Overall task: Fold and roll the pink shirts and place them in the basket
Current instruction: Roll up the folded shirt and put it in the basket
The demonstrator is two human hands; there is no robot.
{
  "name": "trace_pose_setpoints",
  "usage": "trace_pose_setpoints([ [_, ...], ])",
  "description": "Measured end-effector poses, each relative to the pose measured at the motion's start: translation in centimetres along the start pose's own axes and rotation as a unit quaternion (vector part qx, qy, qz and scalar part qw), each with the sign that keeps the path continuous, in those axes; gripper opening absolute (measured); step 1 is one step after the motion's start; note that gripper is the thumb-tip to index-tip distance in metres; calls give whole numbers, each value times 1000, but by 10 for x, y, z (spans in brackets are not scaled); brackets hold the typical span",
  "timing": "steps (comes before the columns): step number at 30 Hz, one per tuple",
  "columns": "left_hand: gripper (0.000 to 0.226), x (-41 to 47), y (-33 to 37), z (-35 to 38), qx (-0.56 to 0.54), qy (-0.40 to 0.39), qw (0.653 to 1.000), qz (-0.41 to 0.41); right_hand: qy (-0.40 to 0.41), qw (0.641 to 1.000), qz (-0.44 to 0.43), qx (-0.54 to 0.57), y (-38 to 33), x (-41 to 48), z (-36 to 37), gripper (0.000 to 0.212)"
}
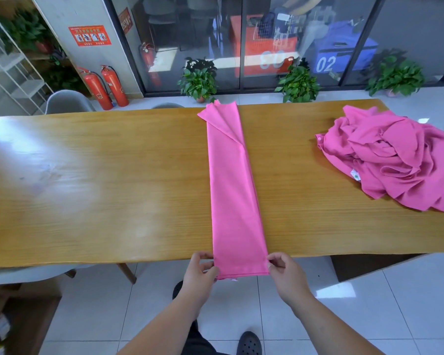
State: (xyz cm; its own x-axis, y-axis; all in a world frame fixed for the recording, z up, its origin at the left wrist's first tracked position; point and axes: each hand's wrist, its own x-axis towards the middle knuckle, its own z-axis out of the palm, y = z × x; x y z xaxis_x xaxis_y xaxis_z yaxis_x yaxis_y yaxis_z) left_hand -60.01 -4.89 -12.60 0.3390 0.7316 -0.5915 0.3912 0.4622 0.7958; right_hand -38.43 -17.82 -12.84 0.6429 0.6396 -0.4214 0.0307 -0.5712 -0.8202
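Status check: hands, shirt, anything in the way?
Left hand and right hand pinch the near corners of the folded shirt. Long strip across the table, not yet rolled. Nothing in the way; shirt pile off right, basket not in view.

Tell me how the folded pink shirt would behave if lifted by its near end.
Probably floppy: the folded pink shirt hangs over the table edge at its near end. Likely light: the left hand and right hand just pinch its corners. Loose folds at the far end may slide open.
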Motion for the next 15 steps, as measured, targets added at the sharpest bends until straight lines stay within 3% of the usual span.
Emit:
trace_pose_setpoints([
  [4,29,8,2,3,-30,28,999,6,-43,989,46,135,-1,5,1,11],
  [8,31,12,4,-1,-101,10,995,-3,-56,972,63,220,-5,11,-4,22],
  [12,41,7,14,-13,-148,-62,987,-26,-144,967,60,201,-17,12,-16,46],
  [15,46,5,30,-19,-97,-119,988,-35,-191,974,61,108,-31,17,-22,55],
])
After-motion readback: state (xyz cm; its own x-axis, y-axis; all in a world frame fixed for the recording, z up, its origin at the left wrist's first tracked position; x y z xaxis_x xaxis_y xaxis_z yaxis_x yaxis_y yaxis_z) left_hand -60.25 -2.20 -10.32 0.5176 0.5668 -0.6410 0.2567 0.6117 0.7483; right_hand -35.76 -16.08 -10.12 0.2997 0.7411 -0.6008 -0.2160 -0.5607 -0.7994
